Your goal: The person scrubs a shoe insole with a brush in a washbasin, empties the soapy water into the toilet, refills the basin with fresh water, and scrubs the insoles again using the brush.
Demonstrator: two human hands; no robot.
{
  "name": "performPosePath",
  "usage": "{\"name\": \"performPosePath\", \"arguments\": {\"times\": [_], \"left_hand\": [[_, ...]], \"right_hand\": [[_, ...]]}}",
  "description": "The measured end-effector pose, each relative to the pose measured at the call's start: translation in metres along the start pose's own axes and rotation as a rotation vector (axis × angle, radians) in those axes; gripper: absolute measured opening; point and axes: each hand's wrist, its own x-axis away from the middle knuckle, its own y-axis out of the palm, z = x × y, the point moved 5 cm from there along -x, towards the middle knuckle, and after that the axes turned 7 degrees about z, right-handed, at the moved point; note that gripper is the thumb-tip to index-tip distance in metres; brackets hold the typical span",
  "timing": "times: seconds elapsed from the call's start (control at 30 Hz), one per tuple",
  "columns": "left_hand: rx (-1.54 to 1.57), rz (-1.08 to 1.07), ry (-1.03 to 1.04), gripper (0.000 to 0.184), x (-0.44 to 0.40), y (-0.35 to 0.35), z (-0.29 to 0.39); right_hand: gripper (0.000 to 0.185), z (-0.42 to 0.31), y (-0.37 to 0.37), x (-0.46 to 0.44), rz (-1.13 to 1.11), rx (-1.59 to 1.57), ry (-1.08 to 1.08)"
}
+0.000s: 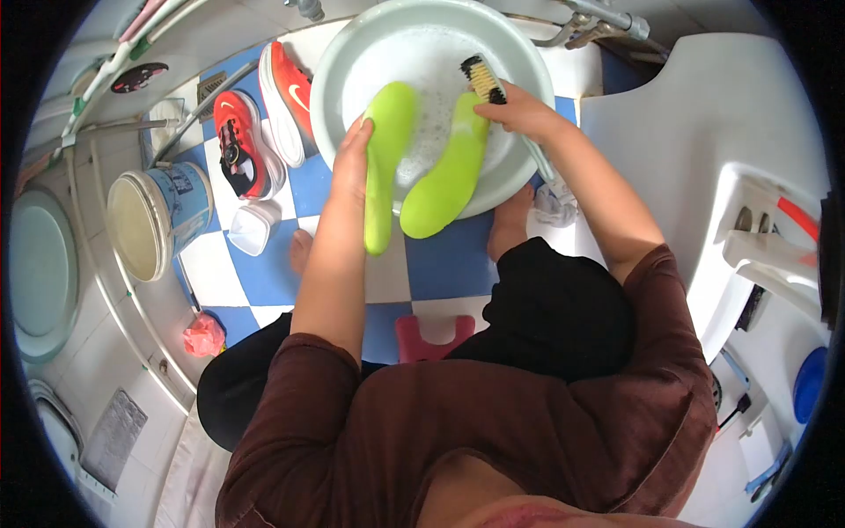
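Note:
Above a large pale basin (327, 66) of soapy water, my left hand (353, 158) grips a lime-green insole (392, 123) by its edge. My right hand (521, 113) holds a second lime-green insole (440, 193) near its upper end, along with a scrub brush (484, 81) with black and yellow bristles. A small patch of whitish foam shows on the right insole. Both insoles overhang the basin's near rim and do not touch each other.
Two red shoes (239, 141) (286, 97) stand left of the basin on blue and white tiles. Nearby are a small white container (253, 229), a bucket (180, 207) and a pink stool (433, 339). A bathtub (669, 123) is at the right.

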Motion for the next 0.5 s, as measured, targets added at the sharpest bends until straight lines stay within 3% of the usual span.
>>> {"name": "performPosePath", "arguments": {"times": [0.07, 0.17, 0.2, 0.3, 0.33, 0.43, 0.5], "left_hand": [[-0.474, 0.080, 0.190, 0.048, -0.008, -0.001, 0.008], [-0.929, 0.100, 0.637, 0.051, 0.004, 0.027, 0.024], [-0.842, -0.103, 0.591, 0.053, 0.004, 0.041, 0.023], [-0.652, -0.550, 0.105, 0.052, 0.033, 0.093, 0.024], [-0.641, -0.583, 0.099, 0.050, 0.031, 0.097, 0.021], [-0.237, -0.548, -0.185, 0.047, 0.036, 0.106, 0.016], [-0.066, -0.573, -0.189, 0.046, 0.034, 0.111, 0.009]], "right_hand": [[0.038, -0.001, -0.002, 0.004, -0.090, -0.157, 0.071], [0.032, -0.015, -0.004, 0.015, -0.108, -0.341, 0.048], [0.033, -0.023, -0.003, 0.020, -0.141, -0.405, 0.039], [0.036, -0.043, 0.004, 0.032, -0.213, -0.578, -0.007], [0.038, -0.047, 0.007, 0.033, -0.218, -0.626, -0.032], [0.042, -0.047, 0.007, 0.028, -0.212, -0.690, -0.076], [0.043, -0.052, 0.007, 0.024, -0.174, -0.656, -0.092]]}}
